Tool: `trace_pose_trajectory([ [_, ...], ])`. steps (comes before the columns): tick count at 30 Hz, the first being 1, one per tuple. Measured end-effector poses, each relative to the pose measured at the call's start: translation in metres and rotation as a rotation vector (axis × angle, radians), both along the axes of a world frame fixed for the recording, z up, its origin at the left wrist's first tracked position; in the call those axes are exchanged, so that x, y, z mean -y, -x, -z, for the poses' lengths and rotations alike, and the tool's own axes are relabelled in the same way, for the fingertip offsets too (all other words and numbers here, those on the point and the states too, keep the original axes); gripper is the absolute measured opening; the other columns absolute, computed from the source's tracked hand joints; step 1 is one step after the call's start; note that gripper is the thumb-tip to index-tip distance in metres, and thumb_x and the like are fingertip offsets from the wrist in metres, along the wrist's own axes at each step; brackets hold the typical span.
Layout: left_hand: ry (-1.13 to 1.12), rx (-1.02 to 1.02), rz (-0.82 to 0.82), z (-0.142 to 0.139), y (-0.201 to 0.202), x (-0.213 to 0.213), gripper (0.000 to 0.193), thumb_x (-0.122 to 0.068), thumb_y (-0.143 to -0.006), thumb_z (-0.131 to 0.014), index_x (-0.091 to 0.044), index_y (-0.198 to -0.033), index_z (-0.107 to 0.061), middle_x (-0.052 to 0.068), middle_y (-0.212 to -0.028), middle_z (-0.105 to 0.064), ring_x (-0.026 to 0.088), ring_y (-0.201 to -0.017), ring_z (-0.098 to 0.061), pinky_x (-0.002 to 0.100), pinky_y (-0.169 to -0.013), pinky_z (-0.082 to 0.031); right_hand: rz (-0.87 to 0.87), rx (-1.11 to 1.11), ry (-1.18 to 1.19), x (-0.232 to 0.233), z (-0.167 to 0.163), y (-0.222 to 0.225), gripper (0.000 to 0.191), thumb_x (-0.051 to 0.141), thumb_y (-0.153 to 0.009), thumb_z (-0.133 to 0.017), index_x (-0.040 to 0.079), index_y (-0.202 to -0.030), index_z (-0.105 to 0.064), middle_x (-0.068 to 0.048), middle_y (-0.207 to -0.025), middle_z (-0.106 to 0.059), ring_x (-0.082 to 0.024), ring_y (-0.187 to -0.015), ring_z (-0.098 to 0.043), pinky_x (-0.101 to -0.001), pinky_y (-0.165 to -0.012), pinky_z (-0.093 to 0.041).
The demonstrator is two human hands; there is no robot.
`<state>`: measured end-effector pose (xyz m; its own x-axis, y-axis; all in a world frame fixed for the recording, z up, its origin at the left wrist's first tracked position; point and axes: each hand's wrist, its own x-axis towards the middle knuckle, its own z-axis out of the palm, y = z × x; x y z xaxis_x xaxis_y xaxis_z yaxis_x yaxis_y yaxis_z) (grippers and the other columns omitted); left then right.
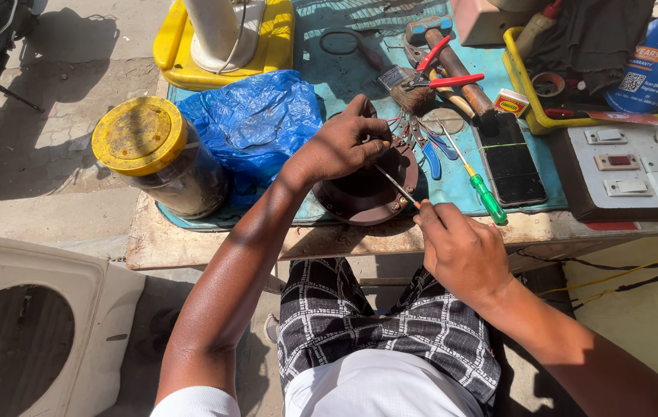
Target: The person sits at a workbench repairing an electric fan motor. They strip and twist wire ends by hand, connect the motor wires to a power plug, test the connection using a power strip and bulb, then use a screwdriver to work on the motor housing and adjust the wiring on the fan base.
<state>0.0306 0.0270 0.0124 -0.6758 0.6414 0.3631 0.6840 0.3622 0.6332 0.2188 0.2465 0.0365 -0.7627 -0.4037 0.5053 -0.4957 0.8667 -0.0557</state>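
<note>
A round dark brown motor housing (pixel 363 194) lies near the front edge of the workbench (pixel 205 245), with thin wires at its top. My left hand (pixel 342 144) rests on its upper rim and pinches something small there; what it pinches is too small to tell. My right hand (pixel 459 249) is closed around the handle of a thin screwdriver (pixel 397 186), whose metal shaft slants up and left over the housing toward my left fingers.
A green-handled screwdriver (pixel 482 190), blue-handled pliers (pixel 429 150), a brush (pixel 406 89), red-handled pliers (pixel 445 73), a wooden-handled tool and a dark phone (pixel 510 160) lie on the teal mat. A yellow-lidded jar (pixel 155 154), blue plastic bag (pixel 255 123) and switchboard (pixel 630 170) flank them.
</note>
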Motion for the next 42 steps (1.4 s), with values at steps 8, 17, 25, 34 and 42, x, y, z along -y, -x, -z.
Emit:
trace_pose_trajectory([
  [8, -0.051, -0.034, 0.104, -0.018, -0.001, 0.006, 0.024, -0.022, -0.096, -0.073, -0.008, -0.115, -0.074, 0.013, -0.112, -0.047, 0.030, -0.105, -0.056, 0.040, -0.096, -0.049, -0.138, 0.236, 0.447, -0.019, -0.021, 0.013, 0.016, 0.013, -0.094, -0.070, 0.001, -0.105, -0.074, -0.009, -0.088, -0.071, -0.027, -0.072, -0.072, -0.0365, -0.065, -0.055],
  [17, 0.024, -0.105, -0.012, -0.061, -0.025, 0.018, 0.070, -0.045, -0.085, -0.082, -0.015, -0.142, -0.055, 0.012, -0.123, -0.057, 0.033, -0.114, -0.059, 0.043, -0.098, -0.047, 0.183, -0.079, 0.324, -0.039, 0.043, 0.074, 0.023, 0.015, -0.094, -0.074, 0.001, -0.112, -0.072, -0.017, -0.104, -0.067, -0.037, -0.097, -0.064, -0.0465, -0.085, -0.053],
  [25, 0.080, -0.311, -0.104, -0.049, -0.053, 0.017, 0.074, -0.049, -0.081, -0.084, -0.013, -0.140, -0.056, 0.015, -0.137, -0.056, 0.037, -0.121, -0.058, 0.049, -0.103, -0.042, -0.069, -0.041, 0.680, -0.025, 0.029, 0.099, 0.027, 0.012, -0.092, -0.078, 0.003, -0.116, -0.072, -0.013, -0.112, -0.071, -0.026, -0.105, -0.065, -0.0370, -0.084, -0.053],
  [34, 0.098, -0.472, -0.309, -0.023, -0.063, -0.006, 0.067, -0.027, -0.066, -0.080, -0.022, -0.130, -0.063, 0.011, -0.139, -0.058, 0.035, -0.129, -0.056, 0.047, -0.106, -0.043, -0.159, 0.393, 1.181, -0.008, 0.032, 0.099, 0.017, 0.007, -0.097, -0.075, 0.002, -0.112, -0.073, 0.000, -0.097, -0.070, -0.005, -0.083, -0.059, -0.0199, -0.073, -0.047],
  [42, 0.039, -0.512, -0.338, -0.017, -0.065, -0.019, 0.040, -0.043, -0.081, -0.080, -0.028, -0.116, -0.069, 0.007, -0.125, -0.059, 0.033, -0.125, -0.057, 0.056, -0.104, -0.042, -0.286, 0.394, 1.175, -0.002, 0.036, 0.093, 0.020, -0.001, -0.101, -0.068, -0.004, -0.121, -0.069, -0.008, -0.112, -0.071, -0.011, -0.102, -0.069, -0.0231, -0.093, -0.054],
])
